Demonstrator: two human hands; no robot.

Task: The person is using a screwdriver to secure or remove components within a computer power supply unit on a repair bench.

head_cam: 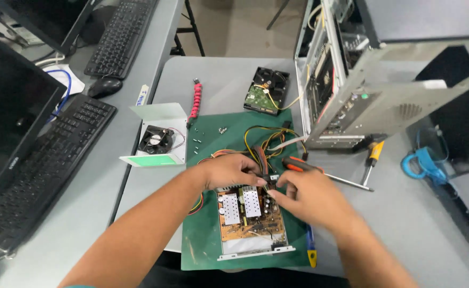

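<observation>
While the head camera looks straight down, both hands meet at the far end of an opened power supply board (250,216) that lies on a green mat (202,240) on the grey table (415,224). The left hand (229,170) has its fingers curled shut around the bundle of coloured wires (261,141) where it leaves the board. The right hand (309,197) pinches something small at that same corner; what exactly sits between its fingertips I cannot tell, as the hands cover it.

By my reading, the step in hand is work on the wiring end of the board, freeing or seating the leads. The next move calls for a steady hold on the bundle and a fine pull or push at the joint, without bending the parts close by.

The board's long axis runs toward and away from the person, its wire end pointing away, toward the open computer case (346,85). Its metal tray edge lies nearest the person.

An orange-handled screwdriver (325,173) lies just beyond the right hand. Loose screws (198,141) rest on the mat, a small fan (156,140) sits on a white box to the left, and a hard drive (266,90) lies further back.
</observation>
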